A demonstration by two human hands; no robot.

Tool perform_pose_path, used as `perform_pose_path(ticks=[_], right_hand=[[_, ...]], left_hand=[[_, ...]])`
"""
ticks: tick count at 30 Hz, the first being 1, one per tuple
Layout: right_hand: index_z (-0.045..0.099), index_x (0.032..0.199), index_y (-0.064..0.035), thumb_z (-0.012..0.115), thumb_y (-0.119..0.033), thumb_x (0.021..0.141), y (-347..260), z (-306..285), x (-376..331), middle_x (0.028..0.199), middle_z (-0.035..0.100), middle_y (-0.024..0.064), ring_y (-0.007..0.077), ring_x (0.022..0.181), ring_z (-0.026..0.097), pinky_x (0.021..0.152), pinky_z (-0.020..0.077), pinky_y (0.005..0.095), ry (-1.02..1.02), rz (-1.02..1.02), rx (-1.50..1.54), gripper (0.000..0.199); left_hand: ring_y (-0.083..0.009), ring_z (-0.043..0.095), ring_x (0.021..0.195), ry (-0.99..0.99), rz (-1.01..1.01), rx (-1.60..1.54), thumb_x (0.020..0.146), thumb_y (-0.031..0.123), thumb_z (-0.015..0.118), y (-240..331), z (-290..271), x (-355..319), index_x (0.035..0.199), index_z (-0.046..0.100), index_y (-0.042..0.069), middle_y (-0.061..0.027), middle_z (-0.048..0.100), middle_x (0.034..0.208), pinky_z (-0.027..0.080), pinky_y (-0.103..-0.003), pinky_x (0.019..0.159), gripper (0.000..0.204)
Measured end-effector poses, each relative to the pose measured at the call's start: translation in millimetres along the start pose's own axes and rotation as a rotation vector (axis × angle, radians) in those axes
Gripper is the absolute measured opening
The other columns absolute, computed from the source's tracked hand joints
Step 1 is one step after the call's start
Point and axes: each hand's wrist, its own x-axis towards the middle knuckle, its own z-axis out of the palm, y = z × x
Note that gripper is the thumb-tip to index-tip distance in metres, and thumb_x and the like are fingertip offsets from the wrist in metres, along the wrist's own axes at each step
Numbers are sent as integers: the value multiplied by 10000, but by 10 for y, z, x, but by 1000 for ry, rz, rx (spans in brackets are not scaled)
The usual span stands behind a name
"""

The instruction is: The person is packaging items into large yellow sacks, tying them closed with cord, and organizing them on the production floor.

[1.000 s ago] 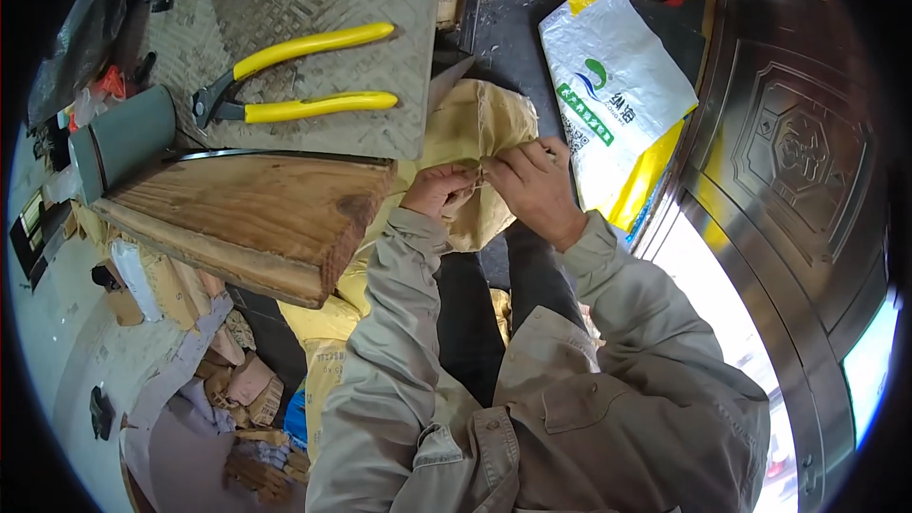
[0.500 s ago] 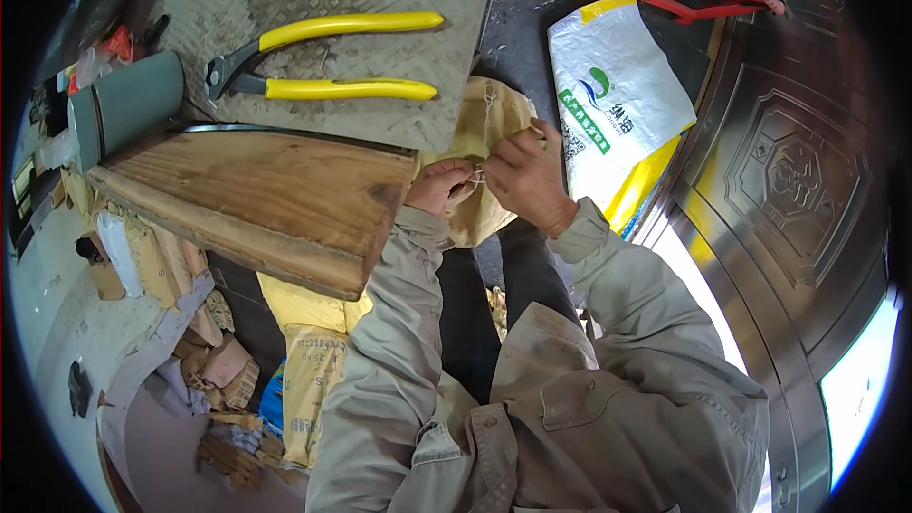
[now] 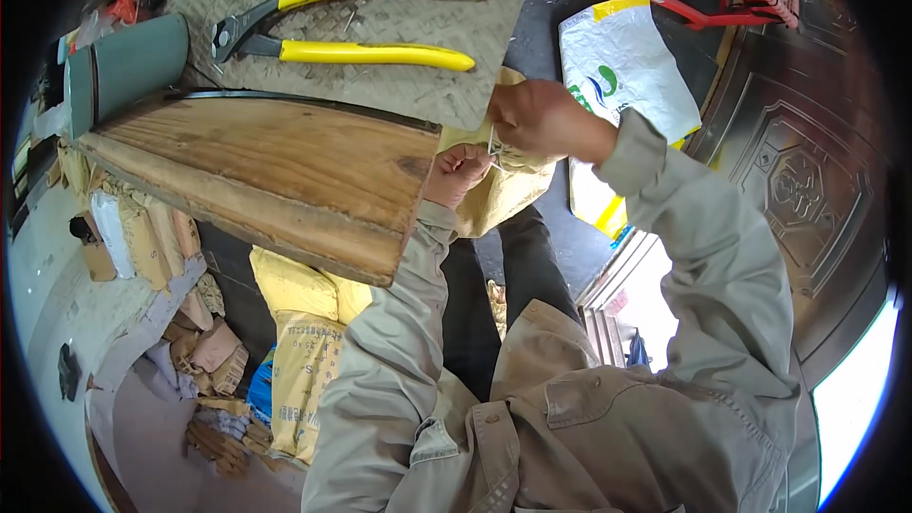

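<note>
Patterned metal table (image 3: 399, 57) with yellow-handled pliers (image 3: 351, 19), a wooden board (image 3: 275, 171) lying below them.
Head view: both hands meet at the table's near corner over a yellow paper sack (image 3: 494, 199). Right hand (image 3: 541, 119) pinches a small pale item (image 3: 501, 147); left hand (image 3: 458, 174) curls beneath it, its grip contents unclear.
</note>
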Motion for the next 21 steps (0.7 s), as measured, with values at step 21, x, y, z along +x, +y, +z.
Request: perform_pose_path(ticks=[21], right_hand=[[577,767,-71,562,-123,723,802,-124,-373,636,564,95,268,564,527,522,398,336,-99,260,88,69]], left_hand=[[-29,445,601,89,132,234,749,92,645,-130,-48,2,778,604,2,20,549,689,347,-164,549,104]])
